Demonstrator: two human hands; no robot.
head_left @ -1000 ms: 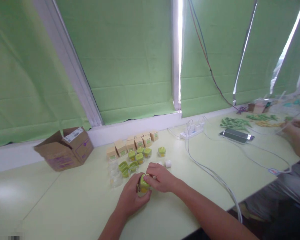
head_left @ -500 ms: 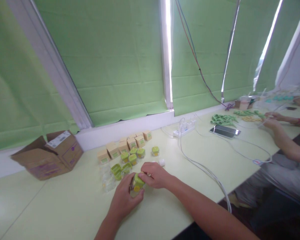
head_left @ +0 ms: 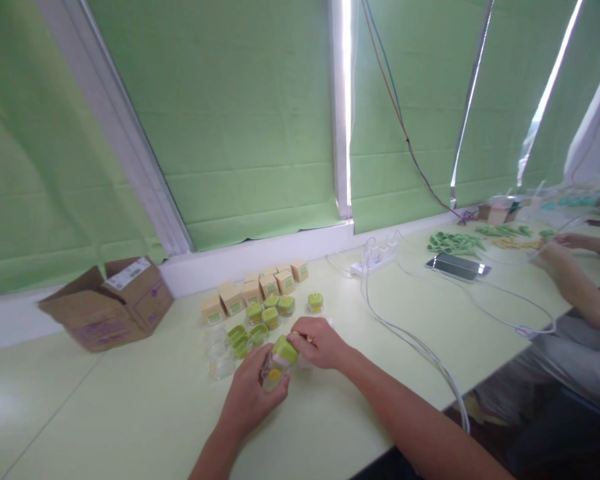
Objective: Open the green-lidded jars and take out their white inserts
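My left hand (head_left: 247, 390) is wrapped round a small clear jar (head_left: 273, 376) with a yellow round mark on its front. My right hand (head_left: 319, 341) pinches the jar's green lid (head_left: 285, 349), which sits tilted at the top with a whitish band showing beneath it. Just beyond my hands lie several loose green lids (head_left: 239, 339) and clear jars (head_left: 222, 367). Behind them stand several lidded jars (head_left: 271, 317), and one more lidded jar (head_left: 315, 303) is set apart to the right. A small white object under my right hand is partly hidden.
Several small cardboard boxes (head_left: 231, 298) line the back of the table (head_left: 130, 413). At the left stands an open carton (head_left: 110, 307). A power strip (head_left: 374, 259) with trailing white cables and a phone (head_left: 459, 267) lie rightward. Another person's arm (head_left: 580, 283) works near green pieces (head_left: 453, 243).
The green lid has risen and shifted right from the jar, with a whitish band now showing between them. My right hand moved slightly right. The whole view has shifted a little.
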